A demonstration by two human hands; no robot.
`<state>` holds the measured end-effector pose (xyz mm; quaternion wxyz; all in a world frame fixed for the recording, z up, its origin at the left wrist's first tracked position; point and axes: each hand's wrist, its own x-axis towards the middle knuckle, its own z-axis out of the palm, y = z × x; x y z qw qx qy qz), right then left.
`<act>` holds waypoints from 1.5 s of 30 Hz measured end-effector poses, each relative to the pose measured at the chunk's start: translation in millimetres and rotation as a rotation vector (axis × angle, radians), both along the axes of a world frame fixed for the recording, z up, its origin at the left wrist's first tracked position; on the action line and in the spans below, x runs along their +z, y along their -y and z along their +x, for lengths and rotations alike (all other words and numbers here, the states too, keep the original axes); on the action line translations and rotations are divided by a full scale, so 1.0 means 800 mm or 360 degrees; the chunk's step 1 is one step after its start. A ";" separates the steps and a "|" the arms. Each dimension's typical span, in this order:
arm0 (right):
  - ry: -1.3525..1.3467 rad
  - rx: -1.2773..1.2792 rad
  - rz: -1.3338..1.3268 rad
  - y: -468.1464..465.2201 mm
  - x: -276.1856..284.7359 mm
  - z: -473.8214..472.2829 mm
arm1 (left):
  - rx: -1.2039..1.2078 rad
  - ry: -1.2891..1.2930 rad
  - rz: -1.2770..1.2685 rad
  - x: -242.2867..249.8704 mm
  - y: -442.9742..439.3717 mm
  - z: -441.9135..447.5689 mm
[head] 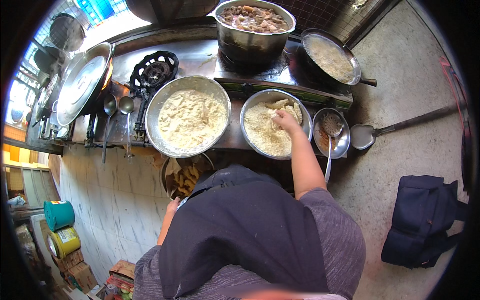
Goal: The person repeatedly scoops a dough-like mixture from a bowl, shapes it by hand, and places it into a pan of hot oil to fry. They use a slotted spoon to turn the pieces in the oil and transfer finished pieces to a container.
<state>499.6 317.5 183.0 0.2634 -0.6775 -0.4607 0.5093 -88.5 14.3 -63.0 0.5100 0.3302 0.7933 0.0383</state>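
Observation:
My right hand reaches into a steel bowl of pale breadcrumbs; its fingers are bent at the crumbs, and whether a piece is between them is hidden. Coated pieces lie at the bowl's upper right, beside the hand. Left of it stands a large steel bowl of thick, lumpy batter mix. My left hand is low beside my body, close to a pot of golden fried pieces; its fingers are partly hidden by the apron. A steel bowl with brown crumbs holds a skimmer.
A pan of bubbling oil is at the back right, beside a big pot of meat. A lidded wok sits over flame at left, near a bare burner and two ladles. A long-handled turner extends at right.

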 end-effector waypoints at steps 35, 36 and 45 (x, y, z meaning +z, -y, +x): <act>0.0342 0.0098 0.0028 0.026 -0.009 -0.026 | -0.0130 0.0050 0.0003 -0.016 0.013 0.005; 0.0488 0.0116 0.0054 0.029 -0.002 -0.030 | -0.0188 0.0019 0.0005 -0.014 0.016 0.005; 0.1245 0.0755 0.0245 0.069 0.015 -0.067 | -0.0475 -0.0189 0.0088 0.009 0.014 0.020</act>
